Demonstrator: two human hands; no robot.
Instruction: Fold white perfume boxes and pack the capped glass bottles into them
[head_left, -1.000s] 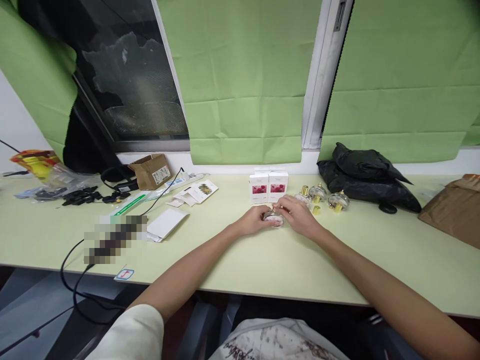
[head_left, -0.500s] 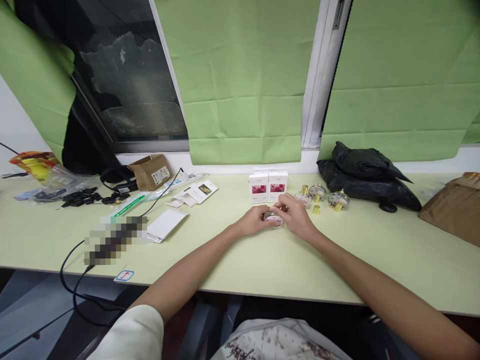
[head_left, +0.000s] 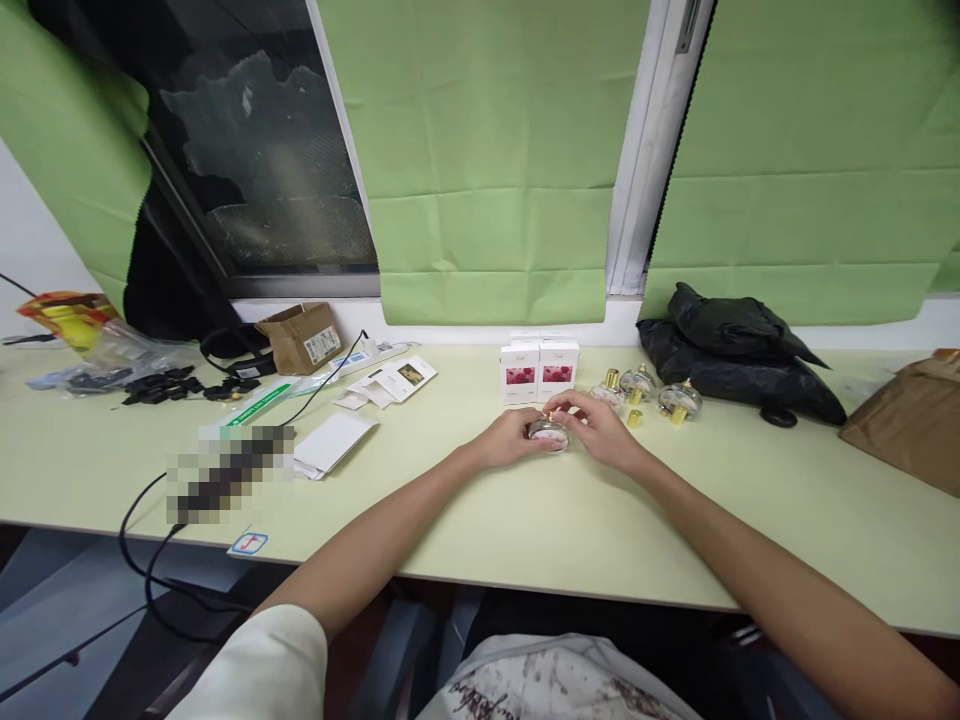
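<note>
A round glass perfume bottle (head_left: 549, 435) stands on the table in front of me. My left hand (head_left: 511, 437) is closed around its left side, with the thumb across the lower front. My right hand (head_left: 592, 428) bends over from the right, its fingertips closed at the gold neck on top of the bottle; the fingers partly hide that neck. Just behind are white boxes (head_left: 538, 374) with pink-red pictures. To the right of my right hand stand several similar bottles (head_left: 679, 400), with small gold caps (head_left: 634, 417) beside them.
Black plastic bags (head_left: 739, 350) and a brown paper package (head_left: 907, 420) lie at the right. To the left are white folded cards (head_left: 334, 446), a cardboard box (head_left: 301, 338), black parts (head_left: 161, 385) and a cable (head_left: 146, 560) hanging over the table's front edge.
The fingers of my right hand have shifted slightly at the top of the bottle, and more of the gold neck shows. My left hand keeps its hold.
</note>
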